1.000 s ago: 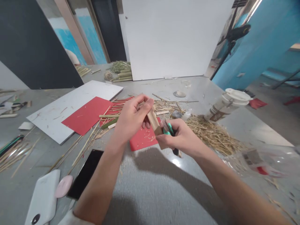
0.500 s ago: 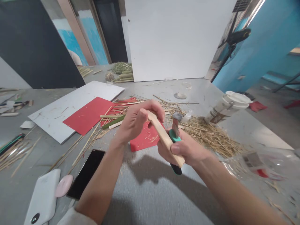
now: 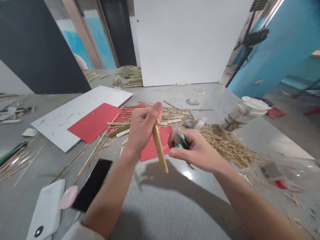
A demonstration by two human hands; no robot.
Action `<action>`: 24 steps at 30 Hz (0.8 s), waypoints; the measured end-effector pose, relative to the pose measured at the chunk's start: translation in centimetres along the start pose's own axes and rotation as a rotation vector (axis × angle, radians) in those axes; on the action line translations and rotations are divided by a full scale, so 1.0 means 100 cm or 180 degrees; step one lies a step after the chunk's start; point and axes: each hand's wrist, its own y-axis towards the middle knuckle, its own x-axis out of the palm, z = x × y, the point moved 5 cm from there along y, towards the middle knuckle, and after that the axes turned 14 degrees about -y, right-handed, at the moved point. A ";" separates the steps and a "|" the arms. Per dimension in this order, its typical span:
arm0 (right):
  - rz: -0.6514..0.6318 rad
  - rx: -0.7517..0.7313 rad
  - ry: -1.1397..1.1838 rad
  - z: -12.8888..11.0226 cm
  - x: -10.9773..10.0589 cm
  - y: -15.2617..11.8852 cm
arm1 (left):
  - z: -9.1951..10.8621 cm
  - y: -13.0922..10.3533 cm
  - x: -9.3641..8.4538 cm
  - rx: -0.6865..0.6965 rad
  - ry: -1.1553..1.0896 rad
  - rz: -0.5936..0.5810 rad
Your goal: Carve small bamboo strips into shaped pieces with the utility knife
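Observation:
My left hand [image 3: 143, 126] is closed on the upper end of a flat bamboo strip [image 3: 160, 150], which hangs down at a slight tilt. Just to its right, my right hand [image 3: 197, 150] is wrapped round a green-and-black handled knife [image 3: 182, 140]; its blade is partly hidden by my fingers. The strip and my right hand are apart. Below and behind both hands lies a red sheet [image 3: 151, 148] with small shavings on it.
Thin sticks [image 3: 170, 116] and a straw pile [image 3: 230, 146] lie beyond. A white tub [image 3: 246, 111] and clear plastic bottle [image 3: 280, 175] are right; a black phone [image 3: 93, 185], white phone [image 3: 47, 208] and white board [image 3: 60, 113] left.
My right hand has let go of the bamboo strip and moved slightly right, keeping the knife. The strip has swung steeper in my left hand, which has turned and closed around its top.

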 end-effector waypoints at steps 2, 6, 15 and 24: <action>0.0165 -0.0147 -0.0528 -0.002 -0.005 -0.001 | -0.001 -0.002 0.002 -0.0179 0.0153 -0.0032; 0.0610 -0.0305 -0.1071 0.000 -0.009 -0.001 | -0.006 -0.006 0.011 -0.0608 0.0465 -0.0269; 0.1073 -0.0404 -0.1920 -0.001 -0.010 -0.001 | -0.011 -0.008 0.017 -0.0933 0.0730 -0.0471; 0.0703 -0.0072 -0.2911 0.008 -0.006 0.000 | -0.007 -0.006 0.010 -0.0853 0.1056 -0.0287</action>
